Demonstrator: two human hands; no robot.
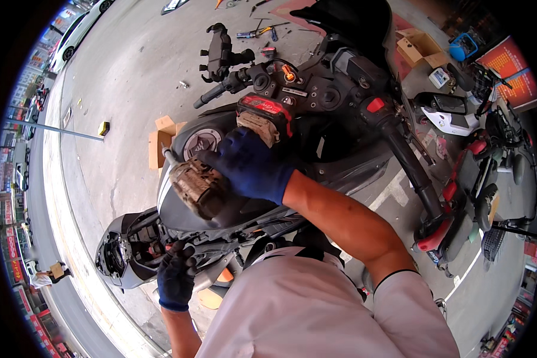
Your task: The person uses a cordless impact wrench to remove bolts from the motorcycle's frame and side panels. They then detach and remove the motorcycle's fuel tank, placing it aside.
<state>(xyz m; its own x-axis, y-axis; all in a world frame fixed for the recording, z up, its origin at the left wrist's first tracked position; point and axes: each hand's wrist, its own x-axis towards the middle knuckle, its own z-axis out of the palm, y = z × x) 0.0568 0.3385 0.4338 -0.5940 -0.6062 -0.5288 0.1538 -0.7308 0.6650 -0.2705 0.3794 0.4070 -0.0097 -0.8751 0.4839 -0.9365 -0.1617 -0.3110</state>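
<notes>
My right hand (pixel 253 164), in a dark blue glove, is closed around the grip of a cordless impact wrench (pixel 198 188). The tool's worn tan-brown body lies over the motorcycle's dark tank (pixel 235 212), its metal drive end pointing up and left beside the round fuel cap (pixel 201 143). At its other end, the red and black battery (pixel 265 107) is near the handlebar clamp. Lower left, my gloved left hand (pixel 176 278) is raised beside the motorcycle's opened tail section (pixel 140 244). Its fingers are curled together; whatever they may hold is too small to make out.
The left handlebar grip (pixel 218 92) and the right one (pixel 417 167) reach out from the motorcycle. Cardboard boxes (pixel 420 48) stand around it. Several hand tools (pixel 262 31) lie on the ground ahead. Parked scooters (pixel 495 173) crowd the right side.
</notes>
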